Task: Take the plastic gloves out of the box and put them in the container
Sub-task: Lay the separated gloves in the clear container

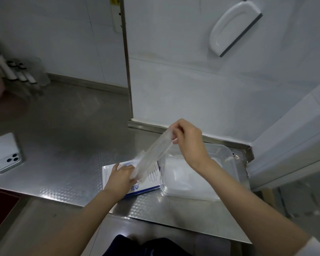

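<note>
A flat white and blue glove box (118,174) lies on the steel counter, with a clear plastic container (227,159) just to its right. Several pale gloves lie inside the container. My right hand (188,143) pinches the top end of a bunch of clear plastic gloves (153,154) and holds it above the container's left edge. The bunch stretches down and left to the box. My left hand (123,177) rests on the box and grips the bunch's lower end there.
A white phone (5,154) lies face down at the counter's left. Knife handles and a clear holder (24,72) stand at the back left. A white squeegee (235,28) hangs on the tiled wall. The counter's front edge (63,197) runs near my arms.
</note>
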`<state>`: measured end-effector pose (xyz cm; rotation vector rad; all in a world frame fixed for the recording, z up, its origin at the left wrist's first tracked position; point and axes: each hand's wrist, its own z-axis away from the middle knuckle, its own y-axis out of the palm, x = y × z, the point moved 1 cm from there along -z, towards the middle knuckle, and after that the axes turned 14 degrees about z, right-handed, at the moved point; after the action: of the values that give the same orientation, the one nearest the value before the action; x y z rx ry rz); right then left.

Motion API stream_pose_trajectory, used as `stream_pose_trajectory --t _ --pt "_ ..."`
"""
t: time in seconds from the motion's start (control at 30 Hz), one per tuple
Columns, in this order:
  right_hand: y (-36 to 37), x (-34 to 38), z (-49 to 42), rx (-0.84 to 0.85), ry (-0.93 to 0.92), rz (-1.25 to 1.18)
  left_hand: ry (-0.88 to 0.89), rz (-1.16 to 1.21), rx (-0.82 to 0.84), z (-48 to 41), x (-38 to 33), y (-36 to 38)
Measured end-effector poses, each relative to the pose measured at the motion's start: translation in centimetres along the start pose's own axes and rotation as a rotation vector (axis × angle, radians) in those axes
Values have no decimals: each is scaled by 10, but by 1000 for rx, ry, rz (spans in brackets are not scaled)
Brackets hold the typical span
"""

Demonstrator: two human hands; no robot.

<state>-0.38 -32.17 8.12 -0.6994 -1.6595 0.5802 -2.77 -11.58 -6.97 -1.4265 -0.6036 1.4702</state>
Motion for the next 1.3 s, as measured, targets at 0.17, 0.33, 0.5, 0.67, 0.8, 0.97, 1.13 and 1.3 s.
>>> stream_pose_trajectory --t 0.17,0.33,0.5,0.67,0.8,0.97,1.13,1.3 --pt "-24 -11 -9 -60 -57 186 -89 234 133 0 -23 -25" --pt "-36 -15 2 -28 -163 444 2 758 -99 3 -76 -76" --pt "-36 1 16 44 -351 370 168 706 -82 -1 -131 -94" --pt "-38 -19 22 -98 -30 -36 159 1029 -90 -1 -144 -97" --pt "-33 -42 37 379 277 -345 185 1325 59 6 -150 -97" --pt "-28 -60 43 414 271 -650 128 1384 32 3 -146 -87" --pt "-44 -75 34 252 321 -511 -52 1163 -46 -6 -112 -74" --pt "-55 -76 30 326 262 -354 -137 1031 33 -20 -103 -76"
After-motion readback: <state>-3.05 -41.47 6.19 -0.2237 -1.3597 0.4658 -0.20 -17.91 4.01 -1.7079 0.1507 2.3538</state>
